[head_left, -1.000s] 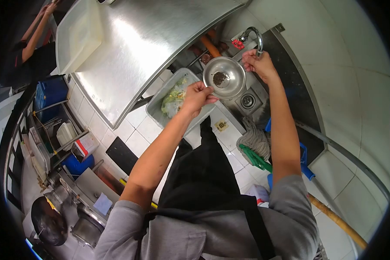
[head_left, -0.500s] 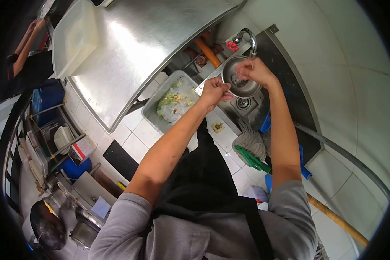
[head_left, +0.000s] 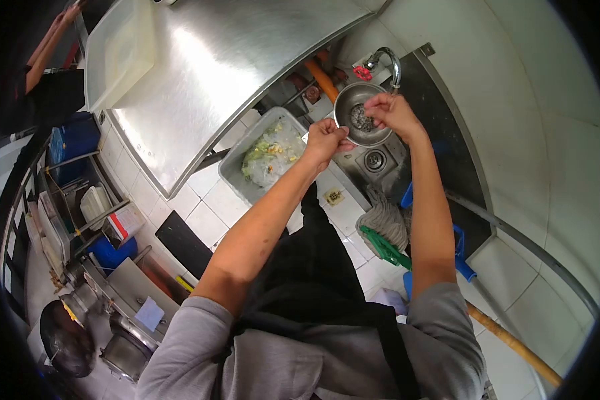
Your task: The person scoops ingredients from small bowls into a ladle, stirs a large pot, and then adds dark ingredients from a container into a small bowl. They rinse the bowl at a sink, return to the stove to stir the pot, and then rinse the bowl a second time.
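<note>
Over the sink, my left hand is closed on the near left rim of a round stainless-steel bowl, thumb on the edge. My right hand is above the bowl's right side, its fingers drawn together. Whatever those fingers hold, if anything, I cannot make out. At the bottom of the bowl lies a grey, glinting, speckled patch, too small to name. Behind the bowl stands a curved chrome tap with a red handle. Below it, the sink drain shows.
Left of the sink is a grey tub of food scraps. A steel table carries a translucent plastic container. A mop and its wooden pole stand close on the right. Another person's arm shows far left.
The bowl has shifted slightly left and up, with my left hand still on its rim. My right hand has moved a little, and more of the speckled patch shows.
</note>
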Motion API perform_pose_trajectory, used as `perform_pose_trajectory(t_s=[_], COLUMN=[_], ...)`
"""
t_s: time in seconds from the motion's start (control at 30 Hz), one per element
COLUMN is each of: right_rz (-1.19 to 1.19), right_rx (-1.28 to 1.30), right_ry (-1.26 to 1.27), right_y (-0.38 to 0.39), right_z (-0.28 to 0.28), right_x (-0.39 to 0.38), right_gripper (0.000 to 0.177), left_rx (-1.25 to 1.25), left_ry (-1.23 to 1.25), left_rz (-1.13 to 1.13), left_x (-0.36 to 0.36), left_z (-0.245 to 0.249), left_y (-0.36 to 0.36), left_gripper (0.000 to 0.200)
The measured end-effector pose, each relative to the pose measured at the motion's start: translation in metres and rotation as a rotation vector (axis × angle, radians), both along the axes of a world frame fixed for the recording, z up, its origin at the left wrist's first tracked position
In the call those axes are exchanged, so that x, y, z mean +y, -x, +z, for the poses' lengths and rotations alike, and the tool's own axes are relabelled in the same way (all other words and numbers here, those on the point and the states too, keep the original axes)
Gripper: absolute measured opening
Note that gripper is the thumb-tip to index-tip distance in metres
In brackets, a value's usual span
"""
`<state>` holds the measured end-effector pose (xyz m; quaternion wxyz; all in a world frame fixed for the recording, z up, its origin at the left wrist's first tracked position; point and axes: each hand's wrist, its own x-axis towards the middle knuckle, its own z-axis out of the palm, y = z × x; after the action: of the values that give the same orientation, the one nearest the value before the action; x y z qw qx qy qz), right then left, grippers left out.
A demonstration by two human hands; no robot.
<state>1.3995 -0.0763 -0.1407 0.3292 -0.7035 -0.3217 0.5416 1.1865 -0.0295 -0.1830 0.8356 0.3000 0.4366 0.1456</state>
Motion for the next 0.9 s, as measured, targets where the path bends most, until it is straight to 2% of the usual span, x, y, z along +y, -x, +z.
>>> perform_pose_trajectory(t_s=[0.13, 0.23, 0.27, 0.37, 0.4, 0.5, 0.53, 0.63, 0.67, 0.77, 0.8, 0.9], right_rz=[-0.498, -0.631, -0.668, -0.715, -0.721, -0.976, -1.052, -1.236, -1.269, -1.181, -1.301, -0.737], right_rx=[0.264, 0.197, 0.279, 0.359, 0.317, 0.426, 0.497, 1.050, 1.068, 1.378, 1.082, 0.418], right_ry=[-0.262, -0.170, -0.199, -0.188, -0.214, -0.252, -0.297, -0.429, -0.451, -0.385, -0.301, -0.184], right_y=[-0.011, -0.015, -0.017, -0.012, -0.005, 0.012, 0.019, 0.009, 0.010, -0.007, 0.009, 0.037], right_z=[-0.014, -0.045, -0.066, -0.108, -0.112, -0.121, -0.121, -0.146, -0.152, -0.166, -0.136, -0.077], right_x=[-0.001, 0.021, 0.030, 0.060, 0.068, 0.083, 0.084, 0.082, 0.083, 0.077, 0.081, 0.058], right_gripper=[0.013, 0.018, 0.024, 0.027, 0.031, 0.027, 0.027, 0.031, 0.038, 0.036, 0.029, 0.021], left_rx=[0.014, 0.050, 0.057, 0.087, 0.100, 0.130, 0.132, 0.133, 0.138, 0.146, 0.145, 0.170], left_ry=[-0.016, 0.007, 0.004, -0.001, -0.005, -0.023, -0.030, -0.031, -0.033, -0.053, -0.061, -0.085], left_rz=[-0.003, 0.014, 0.024, 0.048, 0.052, 0.041, 0.037, 0.057, 0.064, 0.093, 0.102, 0.114], left_x=[0.002, 0.002, 0.003, 0.003, 0.003, 0.002, 0.001, -0.003, -0.005, -0.007, -0.008, -0.009], left_z=[-0.004, 0.003, 0.007, 0.019, 0.023, 0.031, 0.032, 0.034, 0.035, 0.037, 0.038, 0.054], left_y=[0.023, 0.045, 0.052, 0.076, 0.084, 0.111, 0.119, 0.138, 0.143, 0.152, 0.154, 0.150], left_gripper=[0.018, 0.018, 0.018, 0.019, 0.019, 0.016, 0.013, 0.011, 0.011, 0.012, 0.012, 0.013])
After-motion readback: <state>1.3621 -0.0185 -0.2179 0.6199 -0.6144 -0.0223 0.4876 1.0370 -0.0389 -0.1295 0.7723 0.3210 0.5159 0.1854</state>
